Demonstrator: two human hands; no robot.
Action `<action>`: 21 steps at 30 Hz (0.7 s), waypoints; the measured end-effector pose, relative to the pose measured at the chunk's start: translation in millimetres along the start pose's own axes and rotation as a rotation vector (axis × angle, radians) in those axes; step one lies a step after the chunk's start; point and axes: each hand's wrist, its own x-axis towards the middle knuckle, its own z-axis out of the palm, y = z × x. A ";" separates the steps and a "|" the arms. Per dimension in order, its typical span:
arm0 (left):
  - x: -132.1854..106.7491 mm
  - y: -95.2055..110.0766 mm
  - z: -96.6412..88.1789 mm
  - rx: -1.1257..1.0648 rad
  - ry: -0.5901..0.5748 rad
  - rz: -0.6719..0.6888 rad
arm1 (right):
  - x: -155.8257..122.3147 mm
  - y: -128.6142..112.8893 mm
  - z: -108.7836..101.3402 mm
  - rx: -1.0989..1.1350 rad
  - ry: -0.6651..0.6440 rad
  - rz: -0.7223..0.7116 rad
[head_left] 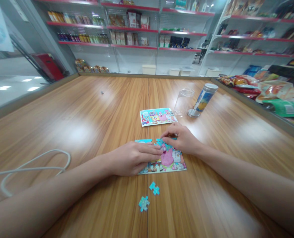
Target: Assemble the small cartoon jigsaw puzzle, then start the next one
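Note:
A nearly assembled cartoon jigsaw puzzle (168, 158) lies flat on the wooden table, with a notch of bare wood in its far edge. Across its left part rests my left hand (137, 157), open, fingers stretched out flat and hiding some of the picture. My right hand (180, 138) is at the far edge, just right of the notch; its thumb and forefinger are closed on a jigsaw piece there, mostly covered by the fingers. Two loose blue pieces, one (154, 188) and another (144, 203), lie on the near side. Beyond the puzzle is a reference picture card (158, 117).
Behind my right hand stand a clear plastic jar (184, 101) and a blue can (204, 98), with a round metal lid (193, 113) beside them. A white cable (45, 168) loops at left. Snack packets (273, 89) pile up beyond the table's right edge; shelves (134, 29) line the back.

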 end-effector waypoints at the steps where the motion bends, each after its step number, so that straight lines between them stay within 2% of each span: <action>1: 0.1 0.0 -0.1 -0.001 -0.001 -0.001 | 0.4 0.4 0.6 -0.014 -0.001 -0.010; 7: 1.0 0.6 -1.1 -0.017 -0.003 -0.006 | 2.0 -1.1 1.6 -0.070 0.025 -0.084; 12: 1.6 1.0 -1.4 -0.029 -0.011 -0.003 | 0.5 -5.3 1.3 -0.021 0.243 -0.160; 15: 2.2 0.9 -1.2 -0.030 -0.007 0.002 | -0.9 -11.2 1.7 -0.060 0.152 -0.140; 18: 4.0 1.8 -1.7 -0.035 -0.002 -0.010 | -9.5 -37.2 1.0 -0.006 0.155 -0.096; 19: 4.5 2.2 -2.0 -0.051 0.011 -0.007 | -15.6 -50.2 0.9 0.091 0.156 -0.073; 20: 4.9 2.5 -2.2 -0.071 0.023 -0.004 | -23.4 -63.7 1.3 0.252 0.084 -0.031; 21: 5.0 2.8 -2.3 -0.088 0.036 0.000 | -32.8 -76.2 2.3 0.435 -0.046 0.010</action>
